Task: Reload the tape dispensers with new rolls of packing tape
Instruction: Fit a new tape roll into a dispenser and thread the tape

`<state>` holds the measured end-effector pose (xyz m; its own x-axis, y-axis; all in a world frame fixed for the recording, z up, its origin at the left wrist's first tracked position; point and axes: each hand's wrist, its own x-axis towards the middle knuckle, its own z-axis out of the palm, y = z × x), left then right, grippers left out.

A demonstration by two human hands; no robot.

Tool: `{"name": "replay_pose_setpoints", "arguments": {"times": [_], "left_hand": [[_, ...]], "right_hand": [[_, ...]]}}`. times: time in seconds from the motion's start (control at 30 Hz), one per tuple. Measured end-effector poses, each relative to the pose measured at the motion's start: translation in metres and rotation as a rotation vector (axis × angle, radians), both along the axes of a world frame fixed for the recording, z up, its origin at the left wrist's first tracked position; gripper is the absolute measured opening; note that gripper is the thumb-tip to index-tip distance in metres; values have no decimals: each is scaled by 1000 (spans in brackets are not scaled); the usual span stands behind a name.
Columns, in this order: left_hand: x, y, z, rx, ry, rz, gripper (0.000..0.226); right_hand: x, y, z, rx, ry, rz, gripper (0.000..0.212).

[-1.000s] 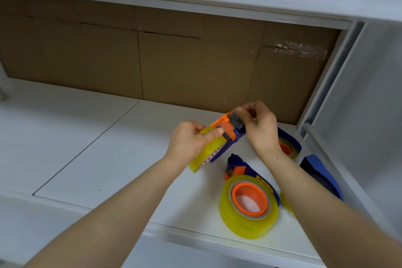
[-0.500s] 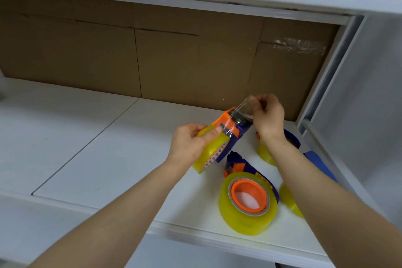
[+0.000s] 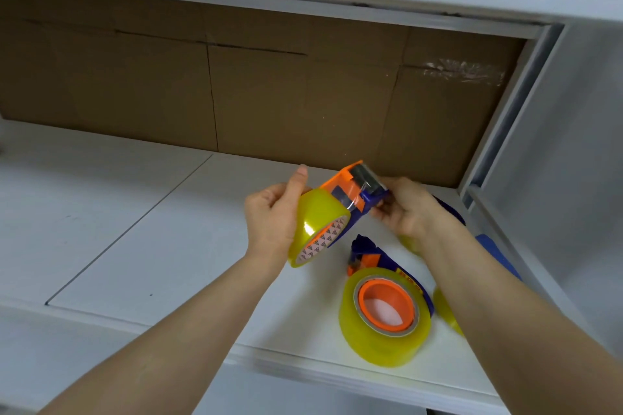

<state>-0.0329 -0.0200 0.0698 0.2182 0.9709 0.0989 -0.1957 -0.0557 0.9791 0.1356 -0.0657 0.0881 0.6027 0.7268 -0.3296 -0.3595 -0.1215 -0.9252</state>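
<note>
I hold an orange and blue tape dispenser (image 3: pixel 350 192) loaded with a yellow roll of packing tape (image 3: pixel 317 226) above the white shelf (image 3: pixel 168 239). My left hand (image 3: pixel 273 216) grips the roll from the left, thumb up. My right hand (image 3: pixel 404 205) grips the dispenser's blue front end just below its roller, with clear tape lying over the orange part. A second loaded dispenser (image 3: pixel 384 307) lies flat on the shelf under my right forearm.
More yellow rolls (image 3: pixel 445 310) and blue dispenser parts (image 3: pixel 499 253) lie behind my right arm at the shelf's right end. Brown cardboard (image 3: pixel 269 94) lines the back. A white side wall (image 3: pixel 553 178) closes the right; the shelf's front edge runs below.
My right hand has come down from pinching the stretched tape end above the roller to the dispenser's front end. The left hand has turned the roll, its thumb now raised.
</note>
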Motion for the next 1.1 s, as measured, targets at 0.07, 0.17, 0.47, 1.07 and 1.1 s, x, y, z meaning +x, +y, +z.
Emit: {"name": "replay_pose_setpoints", "arguments": {"times": [0.07, 0.17, 0.47, 1.07, 1.1], "left_hand": [[-1, 0, -1, 15, -10, 13, 33], [0, 0, -1, 46, -34, 55, 36], [4, 7, -6, 72, 12, 69, 35], [27, 26, -3, -170, 60, 41, 41], [29, 33, -2, -187, 87, 47, 43]], "right_hand": [[-5, -2, -4, -29, 177, 66, 15], [-13, -3, -6, 17, 350, 147, 9], [-13, -4, 6, 254, 52, 38, 29], [5, -18, 2, -27, -291, 39, 56], [16, -24, 2, -35, -305, -29, 53]]}}
